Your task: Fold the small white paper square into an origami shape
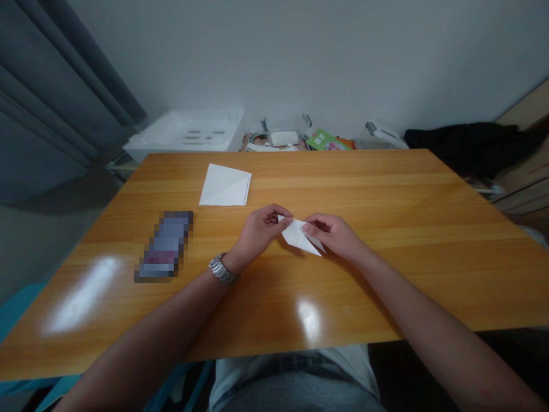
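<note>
A small folded piece of white paper is held between my two hands, just over the middle of the wooden table. My left hand, with a metal-band watch at its wrist, pinches the paper's upper left corner between thumb and fingers. On the other side, my right hand grips the right part, its thumb lying on top. The paper has angled edges, and layers come apart at its lower right tip. Farther back to the left lies a flat white sheet with a perforated right edge.
A pixelated phone-shaped object lies on the left of the wooden table. Beyond the far edge are a white foam tray, a green booklet and dark cloth. A grey curtain hangs at left.
</note>
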`<state>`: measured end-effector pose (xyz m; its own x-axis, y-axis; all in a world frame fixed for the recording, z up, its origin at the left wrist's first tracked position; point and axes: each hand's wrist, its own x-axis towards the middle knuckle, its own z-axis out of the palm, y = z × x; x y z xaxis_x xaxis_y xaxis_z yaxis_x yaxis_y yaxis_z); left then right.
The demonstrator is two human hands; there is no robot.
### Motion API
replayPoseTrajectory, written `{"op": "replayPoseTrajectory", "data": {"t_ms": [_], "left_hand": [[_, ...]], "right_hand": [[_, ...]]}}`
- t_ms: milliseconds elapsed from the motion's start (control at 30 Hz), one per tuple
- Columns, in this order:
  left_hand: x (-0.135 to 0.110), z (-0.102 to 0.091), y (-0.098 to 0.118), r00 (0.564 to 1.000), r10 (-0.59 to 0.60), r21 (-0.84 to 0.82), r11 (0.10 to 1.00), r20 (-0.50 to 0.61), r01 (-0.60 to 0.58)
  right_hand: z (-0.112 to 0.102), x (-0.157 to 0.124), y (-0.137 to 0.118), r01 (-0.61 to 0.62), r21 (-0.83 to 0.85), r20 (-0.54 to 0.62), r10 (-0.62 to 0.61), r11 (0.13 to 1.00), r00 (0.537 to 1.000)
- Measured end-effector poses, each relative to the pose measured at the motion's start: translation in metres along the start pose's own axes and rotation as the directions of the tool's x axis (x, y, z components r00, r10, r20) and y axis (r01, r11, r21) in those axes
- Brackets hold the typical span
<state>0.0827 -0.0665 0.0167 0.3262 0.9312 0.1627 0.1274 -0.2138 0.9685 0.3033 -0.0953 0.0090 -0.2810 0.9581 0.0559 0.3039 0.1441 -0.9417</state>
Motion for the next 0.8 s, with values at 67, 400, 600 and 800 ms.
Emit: {"op": "replayPoseTrajectory", "data": {"t_ms": [67, 400, 600, 800], "left_hand": [[-0.0010, 0.0014, 0.0013, 1.000, -0.013, 0.001, 1.000, 0.021, 0.013], [-0.0003, -0.0009, 0.0012, 0.996, -0.090, -0.157, 0.983, 0.006, 0.089], [-0.0007, -0.0011, 0.0014, 0.996, -0.086, -0.087, 0.993, -0.021, 0.084], [-0.0011, -0.0007, 0.0040, 0.997, -0.082, -0.023, 0.996, 0.008, 0.082]], "right_hand": [[0.0008, -0.0006, -0.0012, 0.004, -0.026, 0.012, -0.004, 1.000, 1.000], [-0.0040, -0.0011, 0.0013, 0.008, -0.079, -0.036, -0.011, 0.997, 0.999], [-0.0020, -0.0008, -0.0018, 0.029, -0.105, -0.030, -0.032, 0.994, 0.999], [-0.0009, -0.0021, -0.0035, 0.007, -0.101, -0.014, -0.008, 0.995, 1.000]]}}
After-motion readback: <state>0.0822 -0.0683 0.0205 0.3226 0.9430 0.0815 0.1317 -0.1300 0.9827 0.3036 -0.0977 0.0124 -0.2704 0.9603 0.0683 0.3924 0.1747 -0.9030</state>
